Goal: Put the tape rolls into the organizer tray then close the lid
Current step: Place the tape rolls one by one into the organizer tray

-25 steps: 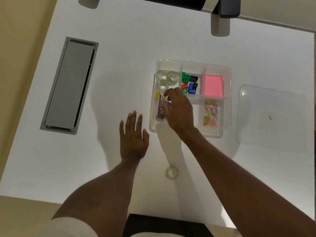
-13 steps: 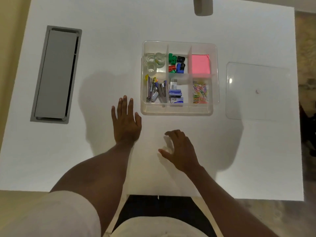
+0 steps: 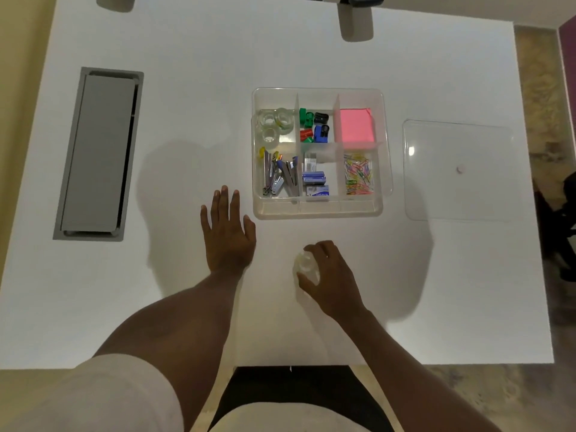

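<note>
Between the curled fingers (image 3: 314,249) of the right hand (image 3: 332,275) sits a tape roll (image 3: 307,269), pinched on the table (image 3: 187,57), with the tray (image 3: 318,210) straight ahead beyond the fingertips, while the left hand (image 3: 227,232) rests flat, fingers together.

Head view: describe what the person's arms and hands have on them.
Both hands are bare: no gloves, rings or watch show on the left hand or the right hand. The forearms are uncovered too. A short, light-coloured sleeve covers the left upper arm; the right arm shows no sleeve in frame.
</note>
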A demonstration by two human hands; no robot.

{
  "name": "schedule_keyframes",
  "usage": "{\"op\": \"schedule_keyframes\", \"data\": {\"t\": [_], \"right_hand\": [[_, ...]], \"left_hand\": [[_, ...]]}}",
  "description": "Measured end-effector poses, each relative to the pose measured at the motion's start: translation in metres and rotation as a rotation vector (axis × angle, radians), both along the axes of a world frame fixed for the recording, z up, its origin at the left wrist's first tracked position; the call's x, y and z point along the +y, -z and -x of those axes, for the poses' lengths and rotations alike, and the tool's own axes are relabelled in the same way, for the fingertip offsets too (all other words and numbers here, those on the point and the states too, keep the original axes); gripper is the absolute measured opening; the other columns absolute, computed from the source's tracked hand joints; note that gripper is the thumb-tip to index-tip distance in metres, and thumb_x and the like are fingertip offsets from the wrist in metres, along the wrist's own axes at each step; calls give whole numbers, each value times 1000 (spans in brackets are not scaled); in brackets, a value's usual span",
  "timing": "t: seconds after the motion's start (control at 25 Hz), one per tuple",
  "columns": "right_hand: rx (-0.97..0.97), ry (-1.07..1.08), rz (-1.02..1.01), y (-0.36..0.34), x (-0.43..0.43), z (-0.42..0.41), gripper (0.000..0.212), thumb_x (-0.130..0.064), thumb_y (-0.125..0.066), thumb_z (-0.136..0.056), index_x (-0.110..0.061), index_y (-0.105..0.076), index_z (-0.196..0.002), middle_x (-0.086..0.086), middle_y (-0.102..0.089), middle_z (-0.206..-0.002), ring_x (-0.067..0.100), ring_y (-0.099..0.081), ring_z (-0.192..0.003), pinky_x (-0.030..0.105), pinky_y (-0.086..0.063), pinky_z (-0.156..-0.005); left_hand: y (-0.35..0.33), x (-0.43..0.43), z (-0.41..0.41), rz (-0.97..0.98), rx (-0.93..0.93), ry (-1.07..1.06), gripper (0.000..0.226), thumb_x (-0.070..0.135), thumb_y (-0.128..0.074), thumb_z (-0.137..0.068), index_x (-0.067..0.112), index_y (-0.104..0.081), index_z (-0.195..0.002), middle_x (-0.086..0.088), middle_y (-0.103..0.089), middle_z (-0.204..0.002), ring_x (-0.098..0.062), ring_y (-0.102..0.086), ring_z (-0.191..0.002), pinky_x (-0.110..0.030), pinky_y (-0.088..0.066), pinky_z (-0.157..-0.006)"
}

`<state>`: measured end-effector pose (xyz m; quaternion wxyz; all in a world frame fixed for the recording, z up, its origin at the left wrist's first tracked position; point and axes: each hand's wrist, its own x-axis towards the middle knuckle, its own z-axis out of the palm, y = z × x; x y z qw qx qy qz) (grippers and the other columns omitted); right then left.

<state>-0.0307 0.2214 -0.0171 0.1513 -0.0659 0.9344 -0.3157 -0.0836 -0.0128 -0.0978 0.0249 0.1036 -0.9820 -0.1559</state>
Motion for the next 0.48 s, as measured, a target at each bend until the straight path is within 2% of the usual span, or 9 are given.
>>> {"op": "schedule_keyframes", "data": {"t": [0.16, 0.36, 0.48], "right_hand": [[106, 15, 85, -22, -17, 66, 55, -31, -81, -81, -15, -56, -127, 4, -54, -125, 20, -58, -111, 28, -55, -92], [189, -10, 109, -44, -37, 169, 52, -20, -80, -81, -10, -55, -125, 10, -50, -126, 17, -55, -103, 10, -44, -81], [212, -17, 54, -51, -45, 223, 51, -18, -79, -80, -11, -53, -124, 10, -49, -125, 21, -56, -101, 22, -49, -77]], "left_hand": [[0, 0, 0, 1, -9, 1, 62, 40, -30, -109, 22, -24, -168, -4, -18, -178, -22, -14, -167, -55, -14, -135], [-1, 0, 1, -1, -22, 0, 62, 42, -22, -109, 23, -23, -168, -4, -18, -178, -22, -14, -167, -55, -15, -134], [0, 0, 1, 3, -41, -3, 62, 43, -23, -109, 24, -21, -169, -3, -16, -179, -21, -12, -167, -54, -15, -135]]}}
